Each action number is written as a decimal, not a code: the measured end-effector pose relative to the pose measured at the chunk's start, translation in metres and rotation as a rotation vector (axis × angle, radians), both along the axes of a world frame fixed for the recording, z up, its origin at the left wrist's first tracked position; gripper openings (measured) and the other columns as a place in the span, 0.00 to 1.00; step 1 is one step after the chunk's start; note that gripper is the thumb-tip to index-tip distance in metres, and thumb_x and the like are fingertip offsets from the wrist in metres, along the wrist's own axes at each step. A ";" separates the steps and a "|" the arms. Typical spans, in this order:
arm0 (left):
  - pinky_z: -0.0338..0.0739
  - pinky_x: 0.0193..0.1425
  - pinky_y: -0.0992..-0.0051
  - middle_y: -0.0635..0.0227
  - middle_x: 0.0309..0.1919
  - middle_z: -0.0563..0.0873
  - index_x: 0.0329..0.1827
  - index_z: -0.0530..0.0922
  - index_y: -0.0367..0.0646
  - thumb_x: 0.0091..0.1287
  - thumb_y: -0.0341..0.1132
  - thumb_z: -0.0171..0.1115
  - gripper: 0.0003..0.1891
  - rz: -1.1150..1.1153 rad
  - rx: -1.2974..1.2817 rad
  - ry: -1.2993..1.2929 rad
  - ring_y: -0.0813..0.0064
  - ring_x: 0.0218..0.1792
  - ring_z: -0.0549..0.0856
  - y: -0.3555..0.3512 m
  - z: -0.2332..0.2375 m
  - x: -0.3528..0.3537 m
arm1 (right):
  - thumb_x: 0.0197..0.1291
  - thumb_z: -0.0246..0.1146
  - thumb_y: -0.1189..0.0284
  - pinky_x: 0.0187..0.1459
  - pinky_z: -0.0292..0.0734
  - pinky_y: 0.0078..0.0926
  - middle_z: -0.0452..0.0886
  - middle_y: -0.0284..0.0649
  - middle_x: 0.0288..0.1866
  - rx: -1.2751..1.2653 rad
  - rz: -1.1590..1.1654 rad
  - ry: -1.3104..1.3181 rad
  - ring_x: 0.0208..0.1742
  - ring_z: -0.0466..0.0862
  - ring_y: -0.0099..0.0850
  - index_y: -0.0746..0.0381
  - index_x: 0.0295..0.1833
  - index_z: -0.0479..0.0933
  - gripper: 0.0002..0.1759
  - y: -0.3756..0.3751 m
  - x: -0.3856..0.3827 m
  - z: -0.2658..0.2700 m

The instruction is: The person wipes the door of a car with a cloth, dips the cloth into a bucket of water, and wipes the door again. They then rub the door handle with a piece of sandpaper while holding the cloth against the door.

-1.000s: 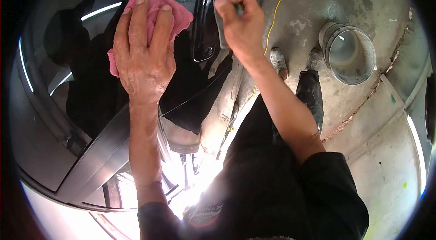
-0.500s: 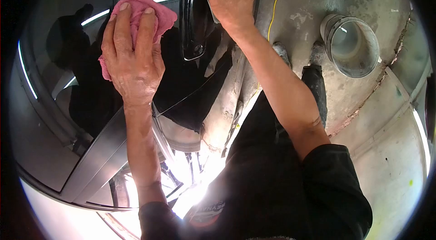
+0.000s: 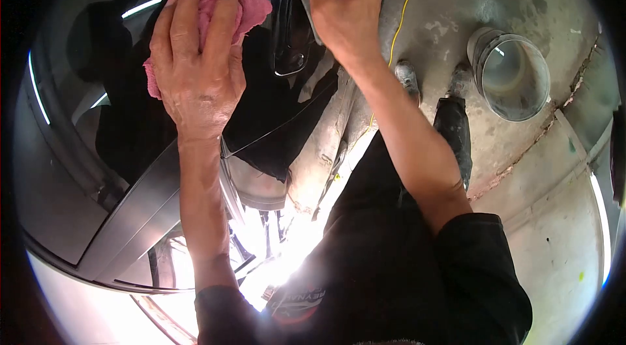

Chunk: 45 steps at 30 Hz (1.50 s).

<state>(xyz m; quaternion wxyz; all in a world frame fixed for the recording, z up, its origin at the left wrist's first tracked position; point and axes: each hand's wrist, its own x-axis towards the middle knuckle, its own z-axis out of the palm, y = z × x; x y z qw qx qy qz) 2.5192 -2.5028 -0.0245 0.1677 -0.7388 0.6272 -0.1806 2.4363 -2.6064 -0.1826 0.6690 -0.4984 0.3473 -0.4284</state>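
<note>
My left hand (image 3: 199,77) is spread over a folded pink cloth (image 3: 251,9) and presses it flat against a glossy black car door (image 3: 124,117). To the right, beside the dark door handle (image 3: 289,61), my right hand (image 3: 352,15) is closed in a pinch. Between its thumb and fingers is a thin grey sheet (image 3: 309,15), seen mostly edge-on; a small yellowish bit shows at the fingers. Its exact kind cannot be made out. The hand hides part of the handle area.
A grey bucket (image 3: 484,58) holding cloudy liquid stands on the concrete floor (image 3: 450,12) at the right. A yellow cord (image 3: 403,9) runs along the floor near my shoes (image 3: 406,77). Bright glare covers the lower middle.
The view has shifted slightly. My left hand and the pink cloth sit a little higher on the door. My right hand has moved a little down and right, still pinching the grey sheet.
</note>
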 end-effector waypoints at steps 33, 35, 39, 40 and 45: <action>0.77 0.70 0.60 0.62 0.69 0.78 0.65 0.84 0.58 0.58 0.32 0.76 0.28 -0.004 -0.068 0.028 0.54 0.68 0.77 -0.001 -0.004 0.004 | 0.68 0.68 0.77 0.35 0.75 0.22 0.80 0.31 0.27 0.063 -0.028 -0.126 0.32 0.78 0.18 0.67 0.35 0.76 0.09 -0.020 0.014 0.008; 0.76 0.72 0.59 0.61 0.71 0.77 0.67 0.82 0.58 0.62 0.32 0.74 0.28 0.008 -0.047 0.036 0.54 0.70 0.75 0.001 -0.004 0.003 | 0.69 0.66 0.77 0.37 0.75 0.21 0.80 0.31 0.28 0.206 -0.013 -0.106 0.33 0.79 0.18 0.67 0.36 0.76 0.08 -0.042 0.022 0.009; 0.77 0.72 0.60 0.62 0.72 0.77 0.67 0.83 0.58 0.61 0.32 0.75 0.28 0.009 -0.047 0.055 0.55 0.70 0.75 -0.002 -0.001 0.002 | 0.68 0.68 0.74 0.36 0.75 0.23 0.82 0.33 0.28 0.151 -0.077 -0.178 0.33 0.79 0.19 0.67 0.36 0.77 0.10 -0.023 0.027 0.001; 0.77 0.72 0.60 0.62 0.72 0.77 0.66 0.83 0.58 0.61 0.32 0.75 0.28 0.021 -0.037 0.055 0.55 0.70 0.75 -0.002 -0.001 0.002 | 0.67 0.70 0.72 0.36 0.76 0.23 0.82 0.34 0.28 0.086 -0.026 -0.166 0.33 0.79 0.19 0.68 0.36 0.77 0.11 -0.017 0.018 0.012; 0.78 0.71 0.60 0.62 0.72 0.77 0.66 0.83 0.58 0.60 0.33 0.75 0.28 0.013 -0.048 0.039 0.54 0.70 0.76 -0.001 -0.002 0.002 | 0.64 0.67 0.74 0.35 0.75 0.24 0.82 0.36 0.27 0.155 -0.046 -0.002 0.32 0.79 0.20 0.68 0.35 0.78 0.08 -0.048 0.024 0.028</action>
